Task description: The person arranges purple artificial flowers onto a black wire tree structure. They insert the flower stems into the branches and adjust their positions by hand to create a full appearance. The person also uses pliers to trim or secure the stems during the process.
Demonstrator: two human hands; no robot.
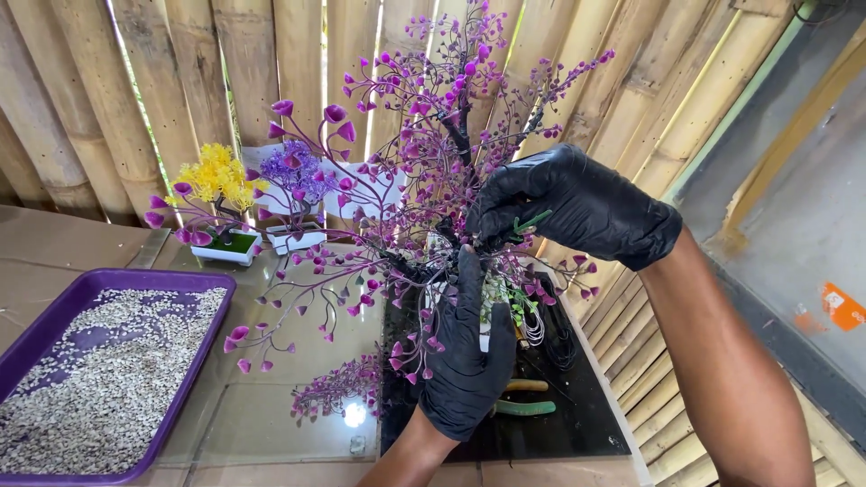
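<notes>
A tall artificial tree with dark wire branches and many small purple and magenta leaves stands in the middle of the table. My left hand, in a black glove, reaches up from below and grips its dark trunk. In a matching black glove, my right hand comes in from the right and pinches a thin green wire piece against the upper trunk. The tree's base is hidden behind my left hand.
A purple tray of small pale pebbles lies at the left. Small yellow and violet tree ornaments in white pots stand at the back. Green-handled pliers and wire coils lie on a black mat. A bamboo wall rises behind.
</notes>
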